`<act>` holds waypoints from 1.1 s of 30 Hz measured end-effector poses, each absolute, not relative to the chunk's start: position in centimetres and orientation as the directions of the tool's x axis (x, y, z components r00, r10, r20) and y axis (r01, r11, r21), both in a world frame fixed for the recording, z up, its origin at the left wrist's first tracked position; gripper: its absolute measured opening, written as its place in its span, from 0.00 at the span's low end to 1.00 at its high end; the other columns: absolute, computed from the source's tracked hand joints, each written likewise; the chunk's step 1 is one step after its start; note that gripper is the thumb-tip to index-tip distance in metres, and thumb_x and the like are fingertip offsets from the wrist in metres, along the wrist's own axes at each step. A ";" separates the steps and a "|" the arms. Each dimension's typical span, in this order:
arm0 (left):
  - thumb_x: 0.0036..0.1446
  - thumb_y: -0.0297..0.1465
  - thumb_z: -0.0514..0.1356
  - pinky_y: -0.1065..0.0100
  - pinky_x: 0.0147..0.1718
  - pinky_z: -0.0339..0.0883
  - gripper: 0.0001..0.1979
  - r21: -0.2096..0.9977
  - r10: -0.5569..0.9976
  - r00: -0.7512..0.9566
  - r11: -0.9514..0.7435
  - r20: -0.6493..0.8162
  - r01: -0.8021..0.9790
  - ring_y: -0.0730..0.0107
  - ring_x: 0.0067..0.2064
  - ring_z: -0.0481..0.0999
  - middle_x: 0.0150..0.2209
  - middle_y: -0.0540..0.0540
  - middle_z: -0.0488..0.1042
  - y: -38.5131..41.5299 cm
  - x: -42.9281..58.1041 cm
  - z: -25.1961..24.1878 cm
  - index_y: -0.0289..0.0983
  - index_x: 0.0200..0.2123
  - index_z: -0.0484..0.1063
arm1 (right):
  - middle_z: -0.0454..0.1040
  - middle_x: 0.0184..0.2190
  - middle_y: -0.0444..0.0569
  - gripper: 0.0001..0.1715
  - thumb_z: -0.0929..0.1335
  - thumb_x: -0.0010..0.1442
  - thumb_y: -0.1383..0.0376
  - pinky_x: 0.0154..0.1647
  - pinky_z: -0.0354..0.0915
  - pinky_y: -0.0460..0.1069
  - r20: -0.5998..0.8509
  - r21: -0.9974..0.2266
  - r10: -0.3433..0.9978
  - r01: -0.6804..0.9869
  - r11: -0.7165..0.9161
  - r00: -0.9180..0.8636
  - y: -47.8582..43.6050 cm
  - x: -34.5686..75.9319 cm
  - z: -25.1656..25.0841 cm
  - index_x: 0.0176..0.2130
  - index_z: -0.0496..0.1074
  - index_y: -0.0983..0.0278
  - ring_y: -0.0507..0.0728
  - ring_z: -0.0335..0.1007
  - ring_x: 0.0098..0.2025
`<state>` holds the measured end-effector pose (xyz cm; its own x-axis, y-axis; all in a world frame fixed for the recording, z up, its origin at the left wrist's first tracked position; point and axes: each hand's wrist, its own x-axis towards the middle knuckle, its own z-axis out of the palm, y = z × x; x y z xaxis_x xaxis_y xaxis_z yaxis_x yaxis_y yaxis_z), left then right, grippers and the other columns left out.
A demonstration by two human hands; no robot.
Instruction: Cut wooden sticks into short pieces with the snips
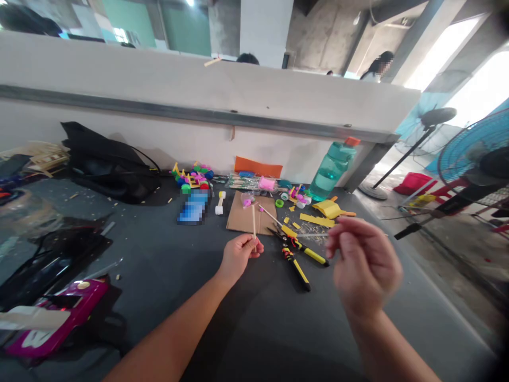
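My left hand (242,253) pinches a thin wooden stick (253,216), which stands nearly upright in front of a cardboard piece (234,216). My right hand (363,262) is raised at the right, blurred, with its fingers curled together. A thin translucent strip (312,235) runs leftward from its fingertips. Below that strip, pliers with yellow-and-black handles (299,273) lie with the handles spread on the dark table. Another light stick (270,216) slants down from the cardboard to a small yellow piece (289,231). A small wheeled stick piece (220,203) lies left of the cardboard.
A teal bottle (332,168) stands at the back right, near yellow sheet scraps (328,208). Colourful small assemblies (193,176) and a black bag (107,164) are at the back left. A magenta device (83,300) lies front left. Fans (477,148) stand beyond the table's right edge.
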<state>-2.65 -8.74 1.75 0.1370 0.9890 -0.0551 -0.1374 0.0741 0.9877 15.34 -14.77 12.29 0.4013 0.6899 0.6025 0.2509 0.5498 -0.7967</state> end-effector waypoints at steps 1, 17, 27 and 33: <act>0.52 0.39 0.58 0.68 0.31 0.71 0.13 0.994 0.986 0.165 0.049 -0.033 -0.094 0.70 0.30 0.74 0.27 0.45 0.74 -8.9 -2.5 1.7 0.33 0.27 0.72 | 0.67 0.29 0.44 0.10 0.62 0.60 0.65 0.21 0.60 0.44 0.597 -0.800 0.680 0.257 0.542 0.425 -14.6 16.2 12.9 0.43 0.68 0.61 0.48 0.63 0.24; 0.59 0.36 0.51 0.73 0.30 0.61 0.15 0.813 0.956 0.162 -0.292 0.243 0.503 0.69 0.30 0.75 0.25 0.49 0.76 -9.2 -3.3 1.8 0.39 0.25 0.74 | 0.66 0.43 0.64 0.37 0.68 0.47 0.50 0.43 0.57 0.57 -0.087 -0.017 0.993 0.997 -0.076 0.074 -11.7 18.1 3.9 0.49 0.64 0.73 0.70 0.62 0.48; 0.60 0.30 0.49 0.72 0.32 0.60 0.13 0.419 0.923 0.198 -0.331 0.329 0.845 0.68 0.34 0.75 0.30 0.45 0.77 -8.5 -4.3 2.5 0.39 0.32 0.73 | 0.68 0.42 0.54 0.27 0.63 0.44 0.66 0.42 0.57 0.48 -0.184 -0.477 0.979 0.879 -0.014 -0.085 -14.8 18.6 5.8 0.47 0.64 0.67 0.60 0.65 0.43; 0.59 0.28 0.50 0.72 0.32 0.60 0.11 0.388 0.923 0.224 -0.340 0.313 0.857 0.69 0.33 0.75 0.30 0.46 0.77 -8.9 -3.6 2.9 0.38 0.32 0.72 | 0.71 0.36 0.51 0.17 0.63 0.44 0.68 0.36 0.55 0.47 -0.203 -0.568 0.967 0.823 0.010 -0.152 -15.5 17.3 6.2 0.38 0.67 0.65 0.58 0.65 0.38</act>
